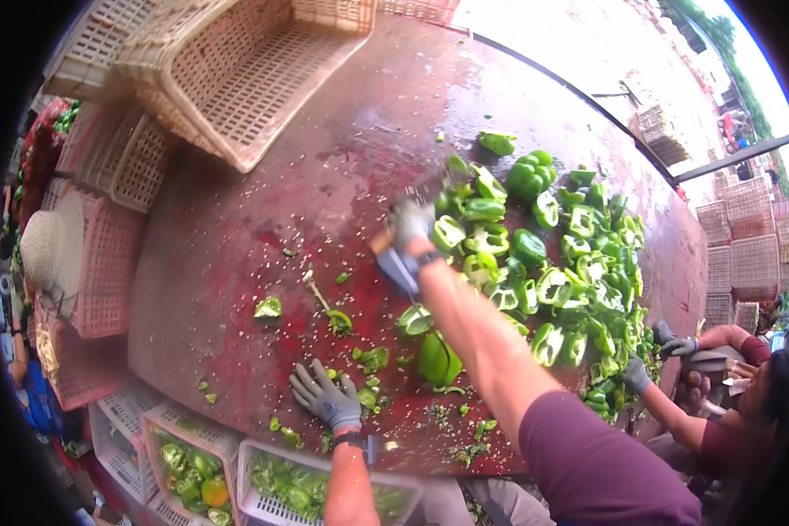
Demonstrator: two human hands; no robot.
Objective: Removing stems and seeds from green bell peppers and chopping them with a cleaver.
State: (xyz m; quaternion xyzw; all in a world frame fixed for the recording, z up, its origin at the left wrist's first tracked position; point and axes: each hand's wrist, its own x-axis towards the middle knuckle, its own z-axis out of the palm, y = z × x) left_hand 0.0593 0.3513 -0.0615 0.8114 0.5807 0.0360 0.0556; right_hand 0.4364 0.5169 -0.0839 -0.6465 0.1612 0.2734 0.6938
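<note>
My left hand (329, 399), in a grey glove, rests spread on the red-brown table (237, 237) near its front edge, with small green pepper scraps at its right side. My right hand (411, 223), also gloved and blurred, reaches over the middle of the table at the left edge of a heap of cut green bell peppers (592, 276). An object with an orange part and a dark blade-like part shows beside that hand; blur hides how it is held. A large green pepper piece (439, 359) lies under my right forearm. A pepper stem with its core (335, 319) lies between the hands.
An empty plastic crate (263, 79) lies tipped on the table's far left. Crates holding pepper pieces (194, 473) stand below the front edge. A straw hat (52, 243) hangs by pink crates (112, 263) at left. At right, a co-worker's gloved hands (638, 375) touch the heap.
</note>
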